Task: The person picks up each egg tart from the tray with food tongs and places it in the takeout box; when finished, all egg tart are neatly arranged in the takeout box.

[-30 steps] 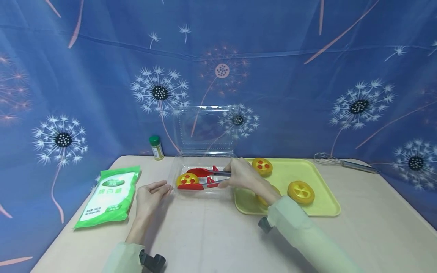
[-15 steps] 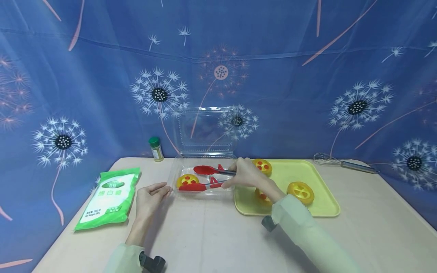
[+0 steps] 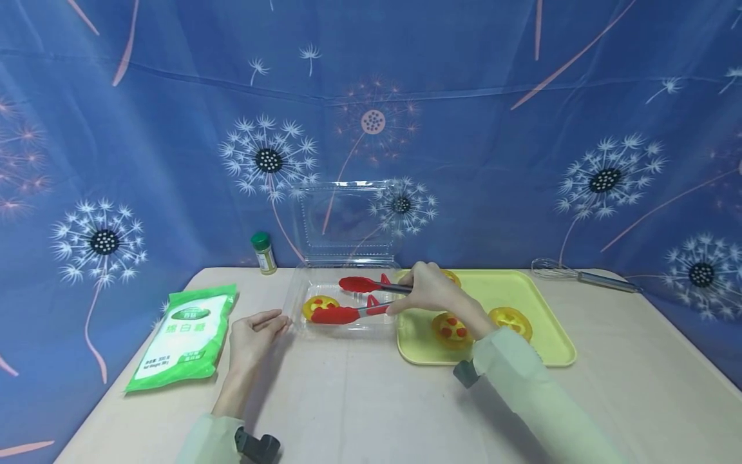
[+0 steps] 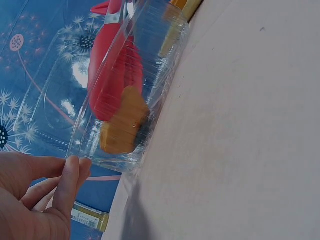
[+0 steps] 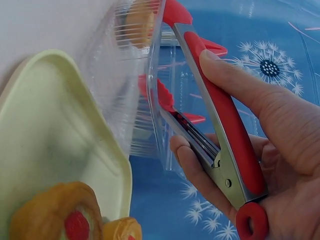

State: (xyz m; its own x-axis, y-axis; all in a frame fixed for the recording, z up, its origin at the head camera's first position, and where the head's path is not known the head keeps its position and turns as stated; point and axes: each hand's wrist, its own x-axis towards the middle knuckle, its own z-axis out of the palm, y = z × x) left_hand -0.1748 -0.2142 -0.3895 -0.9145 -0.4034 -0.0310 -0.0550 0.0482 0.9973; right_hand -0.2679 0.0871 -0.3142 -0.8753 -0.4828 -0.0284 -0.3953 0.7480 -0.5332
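Observation:
A clear plastic clamshell box stands with its lid raised. My left hand pinches the box's left rim between thumb and fingers, as the left wrist view also shows. One egg tart with red bits lies in the left end of the box. My right hand grips red-and-steel food tongs by the handles. The tongs' red tips are spread apart over the box, holding nothing. In the head view, the near tip overlaps the tart's right edge.
A yellow tray with several tarts, among them a plain-topped one, stands right of the box. A whisk lies at the back right. A green-capped shaker and a green-white bag are on the left.
The tongs have moved right and their tips have spread, coming away from the tart, which stays in the box. My left hand keeps its place on the rim.

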